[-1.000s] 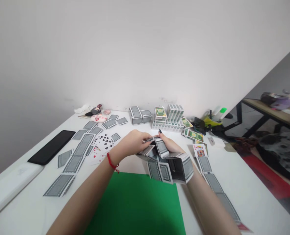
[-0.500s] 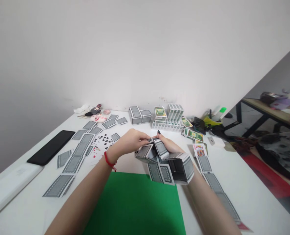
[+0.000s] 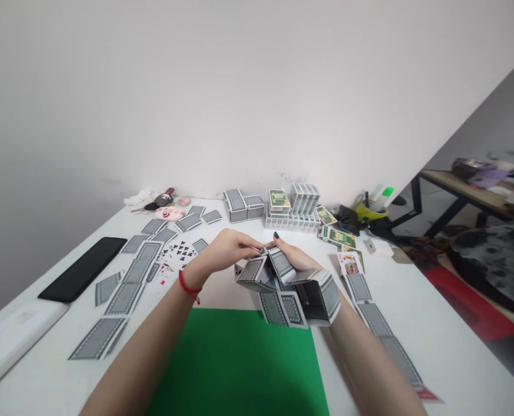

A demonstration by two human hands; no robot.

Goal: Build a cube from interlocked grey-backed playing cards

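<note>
A small structure of grey-backed playing cards (image 3: 295, 292) stands at the far edge of a green sheet (image 3: 244, 364). My left hand (image 3: 226, 251), with a red string at the wrist, pinches a leaning card (image 3: 250, 270) at the structure's top. My right hand (image 3: 294, 257) is behind the structure, its fingers closed on another tilted card (image 3: 282, 264) at the top. Both hands meet at the peak.
Rows of face-down cards (image 3: 127, 283) and a face-up clubs card (image 3: 179, 250) lie at left, beside a black phone (image 3: 81, 268). More cards (image 3: 372, 312) run along the right. Card decks and boxes (image 3: 283, 205) stand at the wall. A second table (image 3: 469, 196) is at right.
My left hand has tilted its card more upright against the one in my right hand. The view has shifted slightly, so everything sits a little further left.
</note>
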